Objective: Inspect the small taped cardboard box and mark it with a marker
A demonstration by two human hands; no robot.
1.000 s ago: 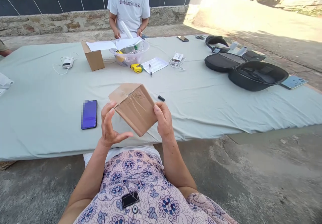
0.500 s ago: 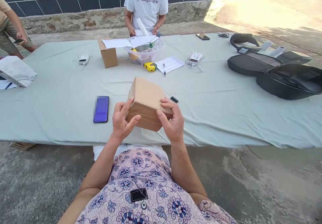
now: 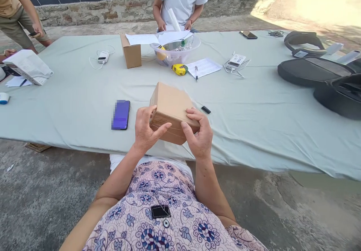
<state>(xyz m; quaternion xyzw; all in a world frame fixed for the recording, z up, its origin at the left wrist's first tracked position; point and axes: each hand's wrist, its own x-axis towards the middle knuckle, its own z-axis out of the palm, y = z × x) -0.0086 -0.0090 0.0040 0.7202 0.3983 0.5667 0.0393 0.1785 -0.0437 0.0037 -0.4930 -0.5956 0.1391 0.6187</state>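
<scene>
I hold a small brown cardboard box [image 3: 170, 106] in front of me, just above the near edge of the pale green covered table [image 3: 70, 93]. My left hand [image 3: 146, 130] grips its near left corner, fingers curled over the side. My right hand [image 3: 199, 132] wraps its near right corner, thumb on the front face. The box is closed and sits tilted, one corner pointing toward me. Clear tape lines show on its front face.
A blue phone [image 3: 121, 114] lies left of the box, a black marker cap [image 3: 205, 109] right of it. Farther back: another cardboard box [image 3: 131, 53], a clear bowl [image 3: 175, 52], yellow tape measure [image 3: 179, 69], papers, power banks, black cases [image 3: 316, 72]. A person in white stands opposite; another person at far left.
A second ago the box was tipped up with my left hand off it. I turned it flat, and both hands now grip its near corners. The view shifted left.
</scene>
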